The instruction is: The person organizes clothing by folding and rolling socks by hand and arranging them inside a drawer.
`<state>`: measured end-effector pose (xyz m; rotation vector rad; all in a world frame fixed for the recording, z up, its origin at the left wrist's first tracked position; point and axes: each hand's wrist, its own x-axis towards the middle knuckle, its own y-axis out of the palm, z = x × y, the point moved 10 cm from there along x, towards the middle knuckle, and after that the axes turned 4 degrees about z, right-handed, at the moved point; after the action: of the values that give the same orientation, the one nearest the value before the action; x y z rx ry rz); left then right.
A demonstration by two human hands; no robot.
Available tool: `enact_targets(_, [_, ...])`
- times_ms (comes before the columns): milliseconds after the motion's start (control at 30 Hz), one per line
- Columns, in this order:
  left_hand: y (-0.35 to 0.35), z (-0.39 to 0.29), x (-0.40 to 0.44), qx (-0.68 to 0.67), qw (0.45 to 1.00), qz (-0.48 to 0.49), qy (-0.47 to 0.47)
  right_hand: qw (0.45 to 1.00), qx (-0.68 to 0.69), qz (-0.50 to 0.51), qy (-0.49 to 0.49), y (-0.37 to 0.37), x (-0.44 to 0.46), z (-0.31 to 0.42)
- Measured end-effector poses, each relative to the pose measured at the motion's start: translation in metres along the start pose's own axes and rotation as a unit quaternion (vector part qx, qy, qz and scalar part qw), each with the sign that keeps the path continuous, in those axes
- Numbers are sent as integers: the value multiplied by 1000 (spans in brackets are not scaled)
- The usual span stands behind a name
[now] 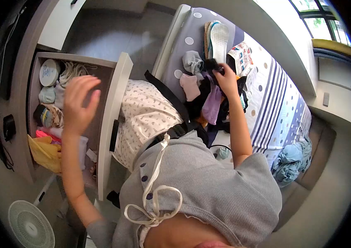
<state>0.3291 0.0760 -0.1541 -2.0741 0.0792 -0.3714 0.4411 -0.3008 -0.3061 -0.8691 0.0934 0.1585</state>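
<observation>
Over the open drawer [119,82], my left hand [80,101] is raised with its fingers apart, holding nothing. Inside the drawer are a round white container [49,72], pale cords [73,72], rolled cloths [47,95] and a yellow cloth [45,153]. My right hand [224,77] is closed on a small black item [212,65] above the bed. Around it lie a grey sock [192,62], a pink cloth [189,87], a purple cloth [212,103] and dark cloths. Shoe insoles [218,40] rest just beyond that hand.
The bed [262,95] has striped and dotted covers. A printed packet [241,56] is on it, and a bluish bundled cloth [293,161] lies at its near right corner. A white fan [31,225] stands at the lower left. Patterned cloth [142,111] covers my lap.
</observation>
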Motion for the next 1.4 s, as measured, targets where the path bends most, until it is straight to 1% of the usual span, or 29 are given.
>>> enact_targets(33, [10,-7,6,-26,1000,10,-1,998,59,-3,22,-8,1,7])
enact_targets(67, [19,-13,12,-67,998,20,-6,980,192,14,54,-3,-1,7])
enact_targets(100, [29,-18,19,-118,992,37,-36,941,315,62,105,10,-7,15])
enact_targets(167, [55,-28,33,-275,955,65,-90,805,538,160,195,38,-29,58])
enact_targets(267, [119,-38,37,-504,837,123,-174,754,579,241,194,61,-47,114])
enact_targets(300, [133,-43,37,-569,784,137,-208,755,566,213,254,74,-53,108])
enact_targets(367, [135,-49,40,-606,754,137,-214,722,567,339,205,91,-62,142])
enact_targets(400, [134,-40,34,-608,751,121,-229,697,583,367,201,98,-64,149])
enact_targets(467, [133,-22,20,-611,744,87,-258,698,582,396,134,101,-62,164])
enact_targets(533, [120,-3,6,-640,713,0,-287,669,596,435,89,105,-63,180])
enact_targets(567, [111,8,-4,-651,696,-48,-300,670,585,447,96,109,-65,180])
enact_targets(667, [94,26,-37,-659,663,-133,-331,584,675,441,96,136,-63,203])
enact_targets(700, [89,30,-49,-656,656,-161,-336,598,672,421,114,143,-63,216])
enact_targets(767, [85,42,-86,-640,626,-223,-387,549,705,421,156,162,-73,242])
enact_targets(833, [85,43,-112,-654,573,-270,-414,576,657,479,87,178,-88,268])
enact_targets(867, [87,41,-119,-687,554,-236,-407,636,595,488,62,188,-95,269])
enact_targets(900, [86,42,-129,-681,563,-226,-411,674,552,489,51,193,-101,269])
enact_targets(933, [88,36,-133,-721,521,-200,-411,738,486,468,-37,193,-100,271])
enact_targets(967, [88,36,-141,-741,497,-181,-413,759,439,476,-74,190,-104,275])
enact_targets(1000, [83,37,-141,-750,504,-169,-394,778,411,461,-117,189,-106,275])
enact_targets(1033, [76,33,-138,-722,551,-157,-388,778,413,457,-121,192,-111,267])
enact_targets(1067, [79,30,-134,-700,580,-110,-402,805,383,409,-196,166,-111,277])
enact_targets(1100, [82,30,-133,-670,604,-106,-418,797,391,425,-178,162,-115,270])
enact_targets(1167, [94,32,-134,-657,606,-104,-436,807,386,413,-171,148,-115,250])
enact_targets(1200, [96,29,-130,-662,599,-101,-440,841,345,397,-129,136,-113,228])
enact_targets(1233, [97,28,-128,-664,592,-101,-446,841,375,379,-97,125,-109,206])
enact_targets(1267, [102,32,-130,-677,585,-81,-439,880,339,324,-77,115,-103,169])
enact_targets(1367, [108,44,-148,-706,556,-125,-420,977,169,127,-5,62,-97,56])
enact_targets(1400, [112,45,-154,-726,535,-119,-415,997,13,32,-67,30,-94,39])
